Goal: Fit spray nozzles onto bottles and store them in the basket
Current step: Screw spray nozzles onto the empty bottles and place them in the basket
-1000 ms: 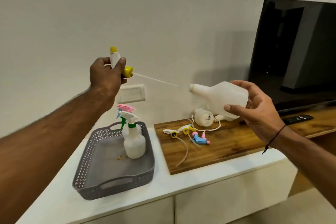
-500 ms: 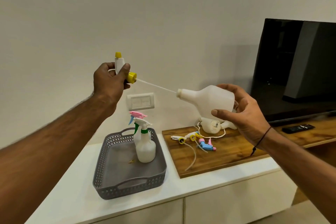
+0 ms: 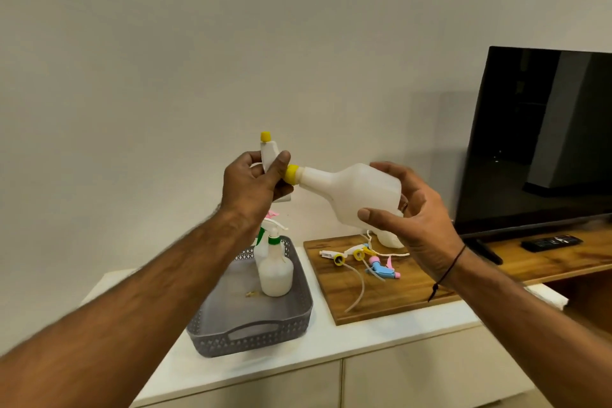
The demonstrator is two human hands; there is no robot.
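My left hand (image 3: 253,187) grips a white spray nozzle (image 3: 269,152) with a yellow tip and yellow collar. The collar (image 3: 292,174) sits against the neck of a white plastic bottle (image 3: 352,194), which my right hand (image 3: 410,212) holds tilted on its side in the air. The nozzle's tube is hidden inside the bottle. Below, a grey perforated basket (image 3: 251,331) holds two fitted spray bottles (image 3: 275,270), one with a green collar. Loose nozzles (image 3: 359,257) lie on a wooden board (image 3: 390,291), with another white bottle (image 3: 390,238) behind my right hand.
The basket and board rest on a white cabinet top (image 3: 331,341). A black television (image 3: 543,139) stands at the right on a wooden shelf, with a remote control (image 3: 551,241) before it. A plain wall rises behind.
My hands came together: the nozzle's tube slid fully into the bottle neck, and the yellow collar now meets the neck. The view shifted, putting basket and board lower right.
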